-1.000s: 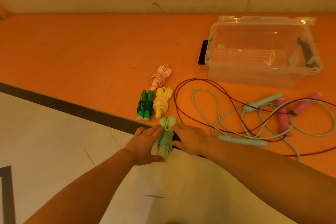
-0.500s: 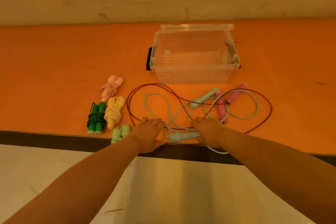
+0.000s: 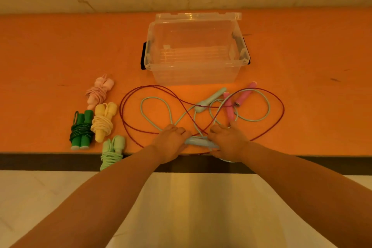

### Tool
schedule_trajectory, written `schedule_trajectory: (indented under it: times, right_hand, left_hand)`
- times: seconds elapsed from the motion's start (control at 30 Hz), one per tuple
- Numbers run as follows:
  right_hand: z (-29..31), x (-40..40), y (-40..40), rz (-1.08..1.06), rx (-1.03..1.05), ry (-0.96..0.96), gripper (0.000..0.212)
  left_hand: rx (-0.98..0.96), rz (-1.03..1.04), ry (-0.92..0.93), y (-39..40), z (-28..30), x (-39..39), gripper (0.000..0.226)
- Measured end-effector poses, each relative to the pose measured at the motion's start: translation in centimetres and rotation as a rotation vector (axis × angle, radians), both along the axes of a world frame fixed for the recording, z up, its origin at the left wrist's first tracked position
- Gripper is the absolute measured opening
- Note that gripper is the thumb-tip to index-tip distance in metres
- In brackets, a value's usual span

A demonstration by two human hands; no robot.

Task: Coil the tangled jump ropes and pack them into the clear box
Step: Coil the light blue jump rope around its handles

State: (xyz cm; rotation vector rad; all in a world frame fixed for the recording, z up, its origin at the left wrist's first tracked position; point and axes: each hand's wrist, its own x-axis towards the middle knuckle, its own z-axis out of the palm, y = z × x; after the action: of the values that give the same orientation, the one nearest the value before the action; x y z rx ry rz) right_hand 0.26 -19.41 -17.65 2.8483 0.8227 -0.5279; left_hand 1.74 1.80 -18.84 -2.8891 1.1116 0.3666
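A light blue jump rope (image 3: 155, 104) lies tangled with a thin dark red rope (image 3: 280, 106) that has pink handles (image 3: 242, 95), on the orange mat in front of the clear box (image 3: 193, 75). The box is open and holds no rope. My left hand (image 3: 171, 143) and my right hand (image 3: 228, 143) sit at the mat's near edge. Each curls its fingers round one end of a light blue handle (image 3: 198, 140). The other blue handle (image 3: 210, 99) lies near the box.
Several coiled ropes lie to the left: pink (image 3: 99, 91), yellow (image 3: 102, 122), dark green (image 3: 81, 130) and light green (image 3: 111, 152), the last overhanging the dark border strip (image 3: 40, 161). The box lid (image 3: 198, 16) stands open at the back, near the wall.
My hands left the light green coil, moved right to the tangled ropes and closed on the near blue handle. The view swung right, so the box now sits in the middle.
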Motion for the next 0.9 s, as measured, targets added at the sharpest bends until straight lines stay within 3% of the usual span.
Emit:
schedule_trajectory:
  times: [0.2, 0.47, 0.57, 0.77, 0.9]
  right_hand:
    - [0.8, 1.1, 0.8, -0.098, 0.202, -0.039, 0.030]
    - [0.6, 2.3, -0.1, -0.297, 0.155, -0.050, 0.036]
    - [0.1, 2.7, 0.6, -0.278, 0.167, -0.020, 0.031]
    - [-1.2, 2.8, 3.4, -0.264, 0.060, 0.011, 0.036]
    - [-2.2, 3.4, 4.5, -0.346, 0.023, 0.083, 0.023]
  left_hand:
    - [-0.104, 0.093, 0.016, 1.1, 0.5, 0.3, 0.039]
    - [-0.323, 0.483, 0.100, 1.2, 0.8, 0.5, 0.033]
    - [-0.404, 0.617, 0.136, 1.7, 0.5, 0.8, 0.031]
    - [-0.462, 0.540, 0.204, 3.2, -0.4, 0.2, 0.031]
    - [-0.429, 0.422, 0.212, 3.9, -0.6, -0.3, 0.030]
